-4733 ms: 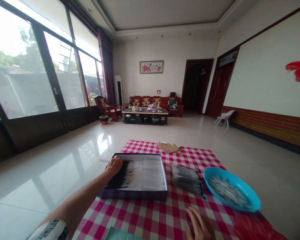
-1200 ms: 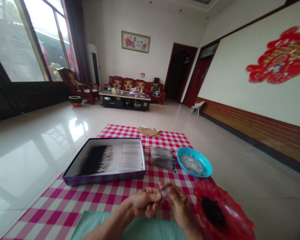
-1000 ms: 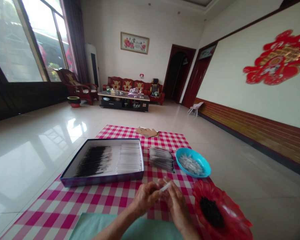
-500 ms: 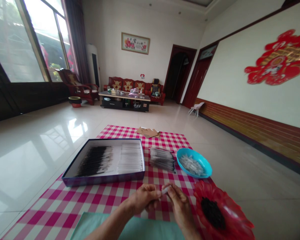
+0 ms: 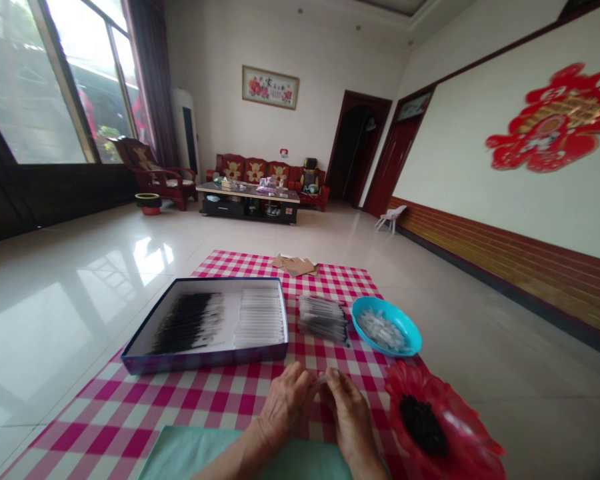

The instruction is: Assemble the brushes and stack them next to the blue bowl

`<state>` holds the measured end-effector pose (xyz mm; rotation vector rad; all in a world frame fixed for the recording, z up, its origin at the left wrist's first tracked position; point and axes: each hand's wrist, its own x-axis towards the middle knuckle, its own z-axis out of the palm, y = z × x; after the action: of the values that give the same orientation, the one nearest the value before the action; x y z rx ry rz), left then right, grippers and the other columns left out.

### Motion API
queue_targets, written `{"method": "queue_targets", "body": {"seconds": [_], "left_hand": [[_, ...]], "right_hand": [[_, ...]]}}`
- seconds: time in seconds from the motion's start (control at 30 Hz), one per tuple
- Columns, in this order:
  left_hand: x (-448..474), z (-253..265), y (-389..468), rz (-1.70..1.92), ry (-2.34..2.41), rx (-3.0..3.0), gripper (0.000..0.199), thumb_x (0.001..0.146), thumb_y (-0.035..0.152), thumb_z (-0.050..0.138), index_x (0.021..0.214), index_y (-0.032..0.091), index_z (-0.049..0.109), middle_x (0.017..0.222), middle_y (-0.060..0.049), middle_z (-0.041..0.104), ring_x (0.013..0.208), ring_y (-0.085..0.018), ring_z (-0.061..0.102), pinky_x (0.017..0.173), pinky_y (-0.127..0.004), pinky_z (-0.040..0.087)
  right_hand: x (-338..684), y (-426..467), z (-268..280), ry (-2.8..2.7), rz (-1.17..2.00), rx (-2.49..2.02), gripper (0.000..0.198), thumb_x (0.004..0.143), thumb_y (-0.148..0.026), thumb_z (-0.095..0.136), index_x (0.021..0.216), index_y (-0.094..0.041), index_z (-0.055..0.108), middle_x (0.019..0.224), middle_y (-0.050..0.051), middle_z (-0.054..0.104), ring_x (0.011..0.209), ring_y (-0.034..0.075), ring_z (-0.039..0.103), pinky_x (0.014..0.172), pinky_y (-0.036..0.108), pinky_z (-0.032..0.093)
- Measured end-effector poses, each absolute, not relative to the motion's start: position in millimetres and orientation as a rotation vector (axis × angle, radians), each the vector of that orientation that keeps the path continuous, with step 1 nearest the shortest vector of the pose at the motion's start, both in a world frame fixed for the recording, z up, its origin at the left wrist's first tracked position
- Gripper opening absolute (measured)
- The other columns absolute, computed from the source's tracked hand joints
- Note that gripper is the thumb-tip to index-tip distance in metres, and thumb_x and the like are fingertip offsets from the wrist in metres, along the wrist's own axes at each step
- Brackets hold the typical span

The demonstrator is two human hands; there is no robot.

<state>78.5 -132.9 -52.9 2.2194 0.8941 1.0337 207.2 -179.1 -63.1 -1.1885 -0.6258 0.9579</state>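
Looking down over the near edge of the table [image 5: 130, 407], I saw both hands meeting just above the checked cloth, fingertip to fingertip. The left hand [image 5: 286, 407] and the right hand [image 5: 349, 417] pinched one small pale tube [image 5: 323, 378] between them. It lay roughly crosswise, its long axis running from left to right, one end toward each hand, so neither hand was clearly the nearer. The fingers [image 5: 334, 377] of both hands were drawn nearly shut around it, thumbs against forefingers; only a sliver of the piece showed, and I could not tell whether it was one part or two pressed together.

From the fingers, the other things lay farther up the table. The flat box [image 5: 205, 353] sat toward the far left, with dark-tipped sticks in its left half and clear ones in its right. A loose stack of clear sleeves [image 5: 324, 319] lay just beside the box's right wall. The blue bowl [image 5: 410, 333] of small clear pieces sat to the right of that stack, near the right edge. The red dish [image 5: 460, 440] holding a dark heap sat at the near right corner, close by the right wrist. A pale green cloth [image 5: 190, 457] lay under the forearms.
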Motion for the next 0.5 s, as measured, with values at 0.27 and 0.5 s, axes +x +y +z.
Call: {"method": "queue_targets", "body": {"seconds": [0.27, 0.5], "left_hand": [[74, -44, -116, 0.432, 0.533, 1.246, 0.036, 0.076, 0.049, 0.058, 0.064, 0.015, 0.053, 0.05, 0.004, 0.046, 0.038, -0.005, 0.035, 0.038, -0.019, 0.025], [72, -47, -112, 0.303, 0.371, 1.069, 0.038, 0.073, 0.05, 0.062, 0.065, 0.013, 0.056, 0.048, 0.004, 0.045, 0.035, -0.004, 0.032, 0.035, -0.017, 0.022]], "right_hand": [[215, -192, -33, -0.951, 0.847, -1.23, 0.022, 0.08, -0.04, 0.06, 0.086, -0.019, 0.068, 0.087, 0.005, 0.07, 0.083, 0.022, 0.064, 0.076, 0.03, 0.049], [212, -192, -30, -0.888, 1.065, -1.0, 0.023, 0.078, -0.039, 0.063, 0.09, -0.02, 0.067, 0.091, 0.006, 0.07, 0.085, 0.022, 0.064, 0.077, 0.034, 0.05]]}}
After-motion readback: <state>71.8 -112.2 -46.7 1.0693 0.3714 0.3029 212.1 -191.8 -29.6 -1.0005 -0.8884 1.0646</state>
